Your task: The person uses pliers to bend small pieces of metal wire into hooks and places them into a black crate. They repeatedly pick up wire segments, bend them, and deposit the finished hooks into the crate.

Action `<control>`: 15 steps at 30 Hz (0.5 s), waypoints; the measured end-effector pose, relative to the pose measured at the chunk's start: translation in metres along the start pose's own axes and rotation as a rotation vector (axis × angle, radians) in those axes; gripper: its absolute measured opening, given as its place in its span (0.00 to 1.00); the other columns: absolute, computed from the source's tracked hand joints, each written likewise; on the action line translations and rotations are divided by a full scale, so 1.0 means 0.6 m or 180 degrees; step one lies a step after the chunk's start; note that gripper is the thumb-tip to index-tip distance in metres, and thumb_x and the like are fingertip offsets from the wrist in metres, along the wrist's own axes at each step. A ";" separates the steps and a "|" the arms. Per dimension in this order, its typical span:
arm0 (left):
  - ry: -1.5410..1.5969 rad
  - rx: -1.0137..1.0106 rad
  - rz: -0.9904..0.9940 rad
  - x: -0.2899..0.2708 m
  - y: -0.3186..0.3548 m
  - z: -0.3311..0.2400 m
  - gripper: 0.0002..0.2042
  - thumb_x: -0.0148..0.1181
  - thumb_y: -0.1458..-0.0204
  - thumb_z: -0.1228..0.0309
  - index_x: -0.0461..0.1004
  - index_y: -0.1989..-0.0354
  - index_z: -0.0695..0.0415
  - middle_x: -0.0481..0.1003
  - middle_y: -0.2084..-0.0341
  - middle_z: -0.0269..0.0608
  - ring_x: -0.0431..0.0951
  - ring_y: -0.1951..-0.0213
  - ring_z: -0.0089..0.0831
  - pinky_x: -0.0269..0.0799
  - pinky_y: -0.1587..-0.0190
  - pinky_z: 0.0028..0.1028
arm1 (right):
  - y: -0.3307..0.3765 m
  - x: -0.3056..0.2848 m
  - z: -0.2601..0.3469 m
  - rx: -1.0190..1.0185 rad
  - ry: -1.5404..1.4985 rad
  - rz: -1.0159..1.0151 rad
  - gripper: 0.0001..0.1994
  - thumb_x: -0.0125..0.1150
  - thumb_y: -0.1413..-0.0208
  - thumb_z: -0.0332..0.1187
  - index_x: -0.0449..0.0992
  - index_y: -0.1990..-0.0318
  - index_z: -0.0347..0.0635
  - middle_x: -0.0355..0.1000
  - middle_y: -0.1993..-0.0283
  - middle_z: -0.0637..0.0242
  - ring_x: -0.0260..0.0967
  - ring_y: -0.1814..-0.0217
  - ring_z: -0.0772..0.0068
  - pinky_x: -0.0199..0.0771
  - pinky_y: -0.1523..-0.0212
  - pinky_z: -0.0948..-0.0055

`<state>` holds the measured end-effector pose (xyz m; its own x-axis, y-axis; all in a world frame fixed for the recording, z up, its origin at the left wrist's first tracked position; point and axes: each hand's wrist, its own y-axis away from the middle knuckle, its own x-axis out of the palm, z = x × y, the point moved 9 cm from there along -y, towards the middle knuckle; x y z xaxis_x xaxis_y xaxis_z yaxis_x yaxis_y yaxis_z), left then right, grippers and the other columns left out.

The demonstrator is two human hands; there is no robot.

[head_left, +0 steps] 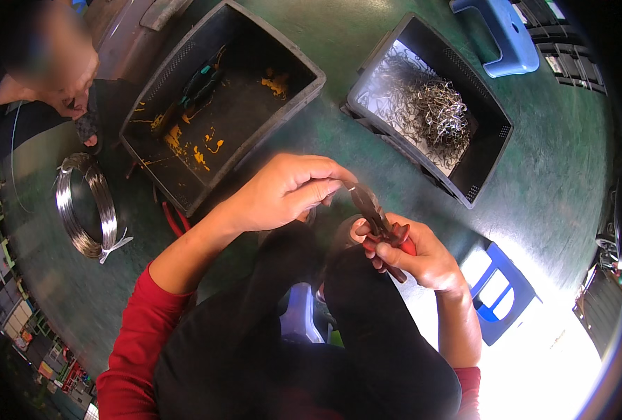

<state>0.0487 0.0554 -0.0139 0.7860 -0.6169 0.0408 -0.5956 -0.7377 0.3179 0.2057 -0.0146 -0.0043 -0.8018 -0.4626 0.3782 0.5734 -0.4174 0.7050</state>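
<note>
My right hand (426, 257) is wrapped round the red handles of a pair of pliers (369, 207), whose dark metal jaws point up and toward my left hand. The fingertips of my left hand (279, 192) are pinched together right at the jaw tips. A small bright glint shows between fingers and jaws, but what is pinched there is too small to make out. Both hands are above my knees. Beyond them, a black crate (489, 164) with a white lining holds a tangled heap of short bent wire pieces (440, 112).
A large black crate (220, 171) with orange-yellow smears stands ahead on the left. A coil of silvery wire (106, 199) rests on the green floor (52, 280). Red handles (174, 220) lie by the crate. Blue stools (510, 42) (503, 294) stand at right. Another person (52, 98) sits far left.
</note>
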 end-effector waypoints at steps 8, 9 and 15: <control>-0.0259 0.0313 -0.0265 0.002 0.005 -0.028 0.09 0.52 0.39 0.76 0.77 0.58 0.66 0.74 0.75 0.39 0.76 0.73 0.22 0.70 0.69 0.23 | -0.005 -0.006 0.004 -0.0123 0.0322 -0.0251 0.14 0.60 0.39 0.31 0.74 0.47 0.38 0.75 0.60 0.70 0.67 0.60 0.83 0.69 0.58 0.79; -0.0239 0.0279 -0.0293 0.002 0.007 -0.028 0.09 0.52 0.39 0.76 0.77 0.58 0.67 0.74 0.76 0.38 0.76 0.74 0.21 0.70 0.69 0.22 | -0.005 -0.007 0.003 -0.0113 0.0409 -0.0300 0.14 0.61 0.39 0.31 0.74 0.48 0.38 0.75 0.60 0.71 0.68 0.60 0.83 0.69 0.57 0.79; -0.0065 0.0136 -0.0450 0.005 0.015 -0.024 0.09 0.50 0.38 0.77 0.76 0.58 0.68 0.75 0.77 0.37 0.75 0.74 0.19 0.70 0.70 0.21 | -0.006 -0.017 0.010 -0.0277 0.0977 -0.0672 0.13 0.63 0.42 0.30 0.76 0.50 0.40 0.78 0.61 0.67 0.70 0.59 0.81 0.70 0.55 0.77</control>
<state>0.0482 0.0508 0.0029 0.8593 -0.5111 -0.0209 -0.4860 -0.8285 0.2783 0.2108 -0.0040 -0.0071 -0.8237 -0.5666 0.0235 0.4236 -0.5873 0.6896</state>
